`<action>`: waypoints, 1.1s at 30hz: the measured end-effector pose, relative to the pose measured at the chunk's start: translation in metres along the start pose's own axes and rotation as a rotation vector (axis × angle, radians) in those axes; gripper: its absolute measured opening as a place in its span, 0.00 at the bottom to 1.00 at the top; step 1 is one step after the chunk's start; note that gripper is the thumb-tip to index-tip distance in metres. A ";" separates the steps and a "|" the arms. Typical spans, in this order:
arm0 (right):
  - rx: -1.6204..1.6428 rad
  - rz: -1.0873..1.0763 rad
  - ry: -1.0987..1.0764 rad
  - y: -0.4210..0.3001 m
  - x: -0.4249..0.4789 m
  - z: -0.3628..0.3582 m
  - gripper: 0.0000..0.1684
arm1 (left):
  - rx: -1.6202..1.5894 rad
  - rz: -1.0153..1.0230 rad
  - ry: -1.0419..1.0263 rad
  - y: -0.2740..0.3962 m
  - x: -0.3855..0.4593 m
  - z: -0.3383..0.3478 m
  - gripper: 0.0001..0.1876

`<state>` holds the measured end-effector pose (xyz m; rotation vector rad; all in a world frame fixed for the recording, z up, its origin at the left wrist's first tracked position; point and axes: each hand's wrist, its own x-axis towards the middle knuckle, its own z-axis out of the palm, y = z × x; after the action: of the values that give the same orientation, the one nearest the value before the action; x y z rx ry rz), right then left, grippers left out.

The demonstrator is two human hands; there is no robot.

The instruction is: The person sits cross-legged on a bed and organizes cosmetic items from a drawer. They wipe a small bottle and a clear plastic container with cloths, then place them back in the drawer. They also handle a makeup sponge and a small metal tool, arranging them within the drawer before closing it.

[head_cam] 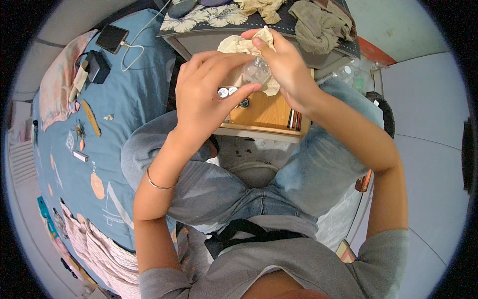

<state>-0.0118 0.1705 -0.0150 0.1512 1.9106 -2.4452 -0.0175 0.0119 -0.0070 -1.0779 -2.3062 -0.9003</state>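
A small clear container, glass or plastic, is between the fingertips and thumb of my left hand. My right hand grips a crumpled cream cloth, which bunches up behind the container and hangs below it. Both hands are raised over an open wooden drawer. Several cosmetic pencils lie at its right side. Small round-topped containers sit at its left, partly hidden by my left hand.
Above the drawer, a cabinet top bears a flowered cover and a rumpled grey-brown cloth. On the bed at left are a phone with a white cable, a black box and a nail file.
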 end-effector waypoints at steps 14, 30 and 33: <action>0.182 -0.122 0.175 -0.026 0.025 -0.023 0.13 | -0.222 -0.287 -0.107 -0.022 -0.022 0.054 0.20; 0.230 -0.114 0.065 -0.019 0.025 -0.032 0.12 | 0.185 -0.474 -1.023 -0.052 -0.116 0.154 0.22; 0.197 -0.105 0.081 -0.018 0.028 -0.028 0.12 | 0.251 -0.509 -1.015 -0.055 -0.122 0.159 0.23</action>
<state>-0.0400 0.2030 -0.0069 0.1617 1.7457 -2.7351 -0.0052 0.0369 -0.2135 -0.9597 -3.5127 -0.1456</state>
